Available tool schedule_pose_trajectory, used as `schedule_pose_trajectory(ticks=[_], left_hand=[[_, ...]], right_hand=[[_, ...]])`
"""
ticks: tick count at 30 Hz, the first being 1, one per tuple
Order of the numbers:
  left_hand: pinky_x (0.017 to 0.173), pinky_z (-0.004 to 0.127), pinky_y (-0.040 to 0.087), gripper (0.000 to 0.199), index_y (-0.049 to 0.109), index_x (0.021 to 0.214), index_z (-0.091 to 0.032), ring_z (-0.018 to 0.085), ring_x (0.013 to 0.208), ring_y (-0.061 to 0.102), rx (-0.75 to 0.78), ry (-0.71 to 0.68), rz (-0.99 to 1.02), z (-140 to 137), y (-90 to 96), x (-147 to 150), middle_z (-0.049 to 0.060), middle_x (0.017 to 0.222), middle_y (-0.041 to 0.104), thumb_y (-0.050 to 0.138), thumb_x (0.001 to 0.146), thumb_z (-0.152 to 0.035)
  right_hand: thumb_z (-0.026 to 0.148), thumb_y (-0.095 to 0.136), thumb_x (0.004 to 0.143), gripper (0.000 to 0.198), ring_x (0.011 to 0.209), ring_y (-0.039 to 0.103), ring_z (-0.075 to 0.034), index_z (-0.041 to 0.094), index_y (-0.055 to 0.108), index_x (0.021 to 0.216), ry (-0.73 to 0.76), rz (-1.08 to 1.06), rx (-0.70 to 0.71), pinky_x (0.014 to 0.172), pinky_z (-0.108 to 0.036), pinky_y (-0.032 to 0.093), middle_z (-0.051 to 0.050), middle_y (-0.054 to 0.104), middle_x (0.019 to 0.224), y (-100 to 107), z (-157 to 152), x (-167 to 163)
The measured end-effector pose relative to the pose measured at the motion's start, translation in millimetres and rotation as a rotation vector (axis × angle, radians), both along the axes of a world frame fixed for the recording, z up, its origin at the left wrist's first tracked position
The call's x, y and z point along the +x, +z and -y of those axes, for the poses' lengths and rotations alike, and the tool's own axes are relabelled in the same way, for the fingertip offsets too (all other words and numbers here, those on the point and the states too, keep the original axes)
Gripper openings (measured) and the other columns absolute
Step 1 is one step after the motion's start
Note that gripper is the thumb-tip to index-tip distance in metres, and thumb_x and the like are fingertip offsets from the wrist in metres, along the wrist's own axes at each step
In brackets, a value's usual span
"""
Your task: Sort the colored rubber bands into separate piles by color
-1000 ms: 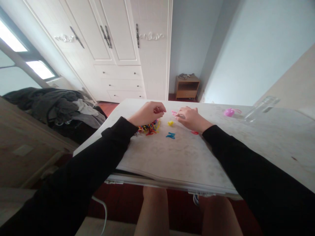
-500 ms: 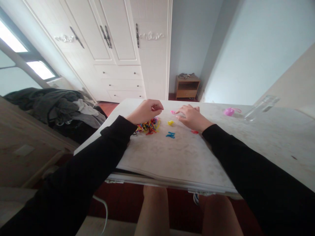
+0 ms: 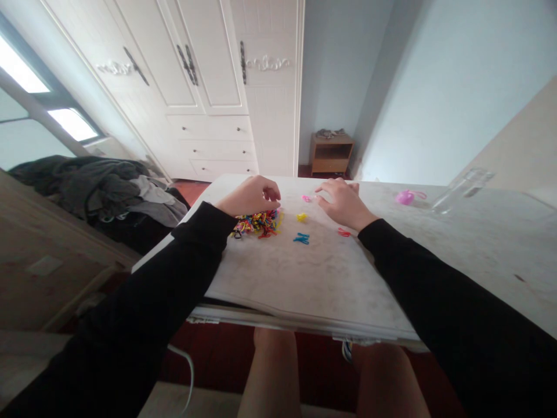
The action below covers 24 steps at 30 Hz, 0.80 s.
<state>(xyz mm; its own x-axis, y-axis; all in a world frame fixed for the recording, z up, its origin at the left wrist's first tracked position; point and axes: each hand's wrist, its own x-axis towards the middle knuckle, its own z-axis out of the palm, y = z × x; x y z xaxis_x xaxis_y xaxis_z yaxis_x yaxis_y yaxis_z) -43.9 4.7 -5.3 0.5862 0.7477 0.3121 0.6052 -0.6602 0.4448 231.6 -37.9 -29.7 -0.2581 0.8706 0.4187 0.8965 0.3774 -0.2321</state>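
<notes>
A pile of small multicoloured elastic bands [image 3: 260,224] lies on the white table [image 3: 296,278]. Just above the pile's far edge is my left hand [image 3: 255,195], its fingers curved with a gap between thumb and forefinger; I see nothing held. My right hand [image 3: 342,202] is open, fingers apart, to the right of a small group of pink bands [image 3: 306,198] and not touching it. Separate little groups of yellow bands [image 3: 301,217], blue bands [image 3: 301,238] and red bands [image 3: 343,232] lie around it, the red ones close to my right wrist.
On the right part of the table are a pink rounded object with a loop [image 3: 405,198] and a tilted clear glass bottle [image 3: 461,191]. Dark clothes [image 3: 96,186] are heaped to the left. A white wardrobe [image 3: 209,75] and a small wooden cabinet [image 3: 331,155] stand beyond the table.
My right hand has drawn back from the pink bands, which now lie free. My left hand has shifted slightly left and down over the pile, thumb and forefinger further apart.
</notes>
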Motion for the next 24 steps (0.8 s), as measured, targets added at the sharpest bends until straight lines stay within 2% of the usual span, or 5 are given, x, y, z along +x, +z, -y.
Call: schedule_pose_trajectory(ticks=[4,8,14,24], left_hand=[[0.062,0.025,0.048,0.021,0.078,0.084,-0.019,0.017,0.070,0.071,-0.073,-0.012,-0.102,0.7,0.4,-4.2,0.002,0.075,0.078,0.080,0.071,-0.035],[0.061,0.025,0.047,0.020,0.079,0.086,-0.020,0.017,0.068,0.071,-0.115,-0.003,-0.145,1.0,-1.1,-3.2,0.002,0.076,0.078,0.078,0.069,-0.031],[0.059,0.026,0.046,0.021,0.079,0.084,-0.019,0.016,0.063,0.068,-0.095,0.017,-0.088,1.6,-5.0,1.1,0.004,0.072,0.076,0.079,0.071,-0.035],[0.056,0.025,0.045,0.019,0.078,0.084,-0.019,0.015,0.060,0.066,-0.082,0.037,-0.051,2.0,1.7,-3.0,0.001,0.069,0.075,0.076,0.066,-0.023]], right_hand=[[0.035,0.048,0.097,0.028,0.117,0.058,-0.034,0.021,0.072,0.103,-0.028,-0.019,0.032,0.095,-0.048,0.031,-0.014,0.075,0.120,2.2,1.6,-0.7],[0.035,0.049,0.098,0.027,0.115,0.058,-0.035,0.021,0.072,0.100,-0.035,-0.004,0.028,0.093,-0.048,0.031,-0.013,0.074,0.118,2.2,1.8,-0.7],[0.034,0.050,0.098,0.027,0.115,0.058,-0.035,0.020,0.073,0.096,-0.029,-0.006,0.026,0.093,-0.048,0.031,-0.014,0.075,0.117,1.9,1.3,-0.4],[0.036,0.051,0.098,0.028,0.114,0.058,-0.033,0.020,0.073,0.092,-0.021,-0.026,0.034,0.092,-0.047,0.030,-0.012,0.074,0.116,0.4,0.3,0.4]])
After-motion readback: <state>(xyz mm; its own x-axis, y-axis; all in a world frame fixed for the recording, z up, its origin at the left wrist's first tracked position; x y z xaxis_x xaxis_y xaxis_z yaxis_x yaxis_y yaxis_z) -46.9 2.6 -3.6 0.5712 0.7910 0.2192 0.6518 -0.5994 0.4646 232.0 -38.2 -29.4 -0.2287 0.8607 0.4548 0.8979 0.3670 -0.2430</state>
